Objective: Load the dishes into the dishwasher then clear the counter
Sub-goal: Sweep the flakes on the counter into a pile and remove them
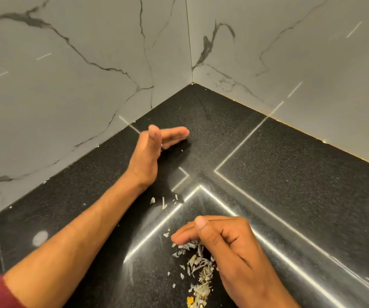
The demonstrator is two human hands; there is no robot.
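A black speckled counter (279, 156) fills a corner between two marble walls. My left hand (150, 152) stands on its edge on the counter, fingers straight and pointing right, holding nothing. My right hand (228, 245) lies low at the front, its straight fingers resting against a heap of pale vegetable peel scraps (198, 270). A few loose scraps (163, 202) lie between the two hands. No dishes or dishwasher are in view.
White marble wall panels (79, 85) with dark veins close the counter at the back left and back right, meeting at the corner (192, 83). Bright light strips reflect off the glossy counter.
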